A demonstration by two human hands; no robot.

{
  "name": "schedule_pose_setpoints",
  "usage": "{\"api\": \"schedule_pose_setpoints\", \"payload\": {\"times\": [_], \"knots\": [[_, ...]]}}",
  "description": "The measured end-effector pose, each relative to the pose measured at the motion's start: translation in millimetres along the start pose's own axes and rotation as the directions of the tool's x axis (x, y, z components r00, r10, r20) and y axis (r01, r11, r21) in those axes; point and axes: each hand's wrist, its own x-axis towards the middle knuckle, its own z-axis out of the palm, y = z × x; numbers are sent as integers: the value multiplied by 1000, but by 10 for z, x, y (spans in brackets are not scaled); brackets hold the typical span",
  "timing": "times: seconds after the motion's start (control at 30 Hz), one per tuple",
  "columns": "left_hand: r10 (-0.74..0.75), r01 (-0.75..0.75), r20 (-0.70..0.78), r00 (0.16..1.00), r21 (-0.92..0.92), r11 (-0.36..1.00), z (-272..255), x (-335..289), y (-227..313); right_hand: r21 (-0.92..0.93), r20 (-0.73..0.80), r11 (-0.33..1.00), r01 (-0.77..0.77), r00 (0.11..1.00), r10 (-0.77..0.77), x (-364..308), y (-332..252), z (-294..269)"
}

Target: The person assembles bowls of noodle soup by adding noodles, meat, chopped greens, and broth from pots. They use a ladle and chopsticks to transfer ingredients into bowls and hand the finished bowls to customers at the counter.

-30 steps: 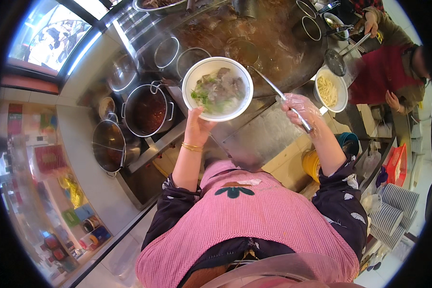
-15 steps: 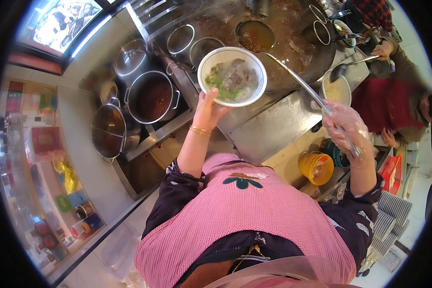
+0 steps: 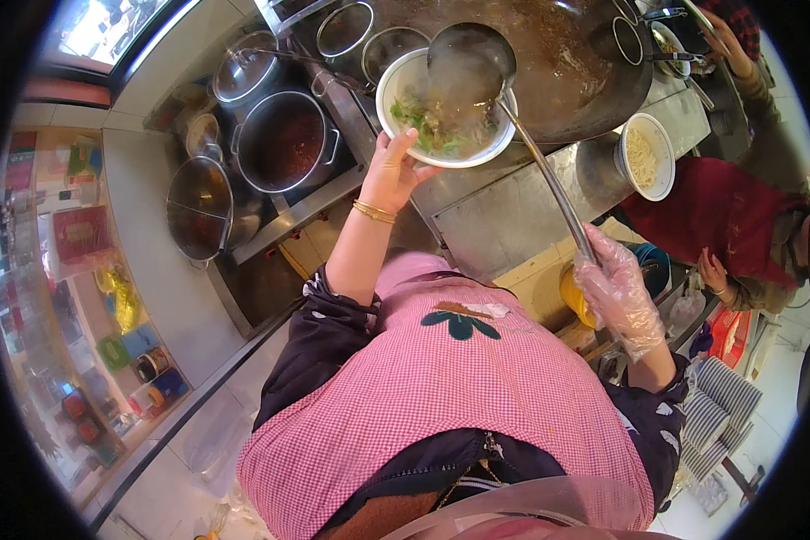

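Note:
My left hand (image 3: pixel 396 171) grips a white bowl (image 3: pixel 388 99) by its near rim, thumb over the edge. Green leaves and cloudy broth show inside; the rest is partly covered by the ladle and steam. My right hand (image 3: pixel 614 286), in a clear plastic glove, is closed round the long metal handle of a ladle (image 3: pixel 472 61). The ladle's dark round scoop is tipped over the bowl's far right side. Beyond the bowl is a wide pan (image 3: pixel 562 67) of brown broth.
Lidded and open pots (image 3: pixel 283 144) stand at left. A bowl of noodles (image 3: pixel 643 160) sits on the steel counter (image 3: pixel 486 229) at right, near a co-worker in a dark red apron (image 3: pixel 715 216). A yellow bucket (image 3: pixel 574 292) is below the counter.
The ladle has come up from the pan to over the bowl, and my right hand has moved left and down. Broth now fills the bowl higher. The co-worker's hand has left the noodle bowl's ladle.

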Motion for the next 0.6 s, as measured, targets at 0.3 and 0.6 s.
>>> {"api": "schedule_pose_setpoints", "payload": {"times": [0.3, 0.6], "knots": [[13, -13, 33, 999, -21, 1000, -91, -34, -34, -691, 1, 659, 297, 912, -410, 269, 306, -135], [65, -63, -25, 998, 71, 995, -52, -67, -64, 739, 259, 621, -262, 961, 98, 594, -267, -919]]}}
